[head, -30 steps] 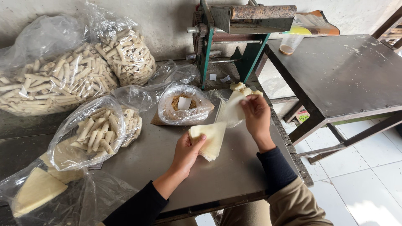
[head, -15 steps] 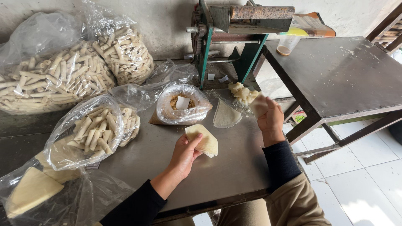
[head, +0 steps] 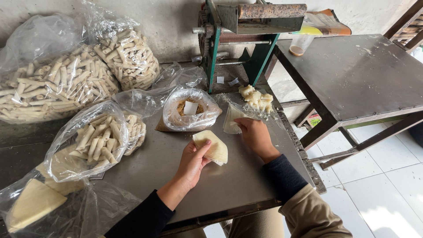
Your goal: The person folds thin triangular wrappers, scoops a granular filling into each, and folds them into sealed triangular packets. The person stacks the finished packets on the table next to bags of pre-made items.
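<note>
Pale, thin pastry sheet [head: 211, 147] is resting in the left hand [head: 191, 161], thumb and fingers pinching its near edge; the sheet is lying partly on the palm, partly over the metal table [head: 185, 194], and one corner is already drooping at 4 o'clock. Right hand [head: 254, 134] is lying at 2 o'clock of the sheet, fingers curled down on a stack of wrappers [head: 232, 119] inside clear plastic; whether they are gripping a sheet or only pressing, I cannot tell.

Surroundings: lumpy filling [head: 255, 98] is sitting at 12 o'clock of the right hand, on the plastic. Open bag of brown crumbs [head: 190, 112] is standing at 11 o'clock of the held sheet. Bags of finished rolls [head: 99, 141] are lying at 9 o'clock, with more piled behind.

Risks, as judged:
- Sheet is looking soft and thin; a pinch at one edge could be stretching or tearing it while it is hanging unsupported.
- Wrappers may be clinging together, so the right fingers could be lifting two at once or creasing the top one.
- Filling is sitting loose near the table's far-right edge; a sleeve brushing it could be knocking pieces off.
- Crumb bag is open beside the working hand; a nudge could be spilling it.
</note>
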`<action>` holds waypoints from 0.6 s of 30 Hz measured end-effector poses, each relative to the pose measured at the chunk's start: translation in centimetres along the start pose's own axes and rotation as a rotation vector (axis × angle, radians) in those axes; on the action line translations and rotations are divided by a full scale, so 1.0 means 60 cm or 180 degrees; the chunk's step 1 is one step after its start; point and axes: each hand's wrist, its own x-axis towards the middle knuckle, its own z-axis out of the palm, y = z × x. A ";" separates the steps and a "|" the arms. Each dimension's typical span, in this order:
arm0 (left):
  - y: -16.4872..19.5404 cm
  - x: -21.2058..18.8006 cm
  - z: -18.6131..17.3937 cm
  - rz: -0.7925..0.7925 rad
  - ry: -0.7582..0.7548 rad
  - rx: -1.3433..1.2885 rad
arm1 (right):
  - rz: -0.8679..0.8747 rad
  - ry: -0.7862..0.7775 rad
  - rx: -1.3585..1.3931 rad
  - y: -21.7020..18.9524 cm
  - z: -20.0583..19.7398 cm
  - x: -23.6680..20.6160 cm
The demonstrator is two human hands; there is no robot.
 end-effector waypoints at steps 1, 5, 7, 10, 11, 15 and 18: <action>-0.001 0.000 0.000 0.0003 0.0002 0.0000 | 0.0000 -0.0017 -0.0019 -0.002 -0.001 -0.002; -0.002 0.001 -0.001 0.0038 -0.0013 0.0010 | -0.0052 -0.0065 -0.0083 -0.015 -0.004 -0.006; -0.001 0.001 0.000 0.0066 -0.0017 0.0018 | -0.0100 -0.0062 -0.0098 -0.021 -0.007 -0.007; 0.000 -0.002 0.003 0.0081 -0.0007 0.0045 | -0.0201 -0.0075 -0.0261 -0.026 -0.011 -0.007; 0.001 -0.002 0.004 0.0083 -0.0018 0.0050 | -0.0208 -0.0104 -0.0291 -0.028 -0.012 -0.007; 0.004 -0.005 0.006 0.0050 -0.0031 0.0101 | -0.0383 -0.0121 -0.0471 -0.035 -0.015 -0.007; 0.006 -0.005 0.008 0.0090 -0.0085 0.0108 | -0.0392 -0.0248 -0.0355 -0.046 -0.022 -0.003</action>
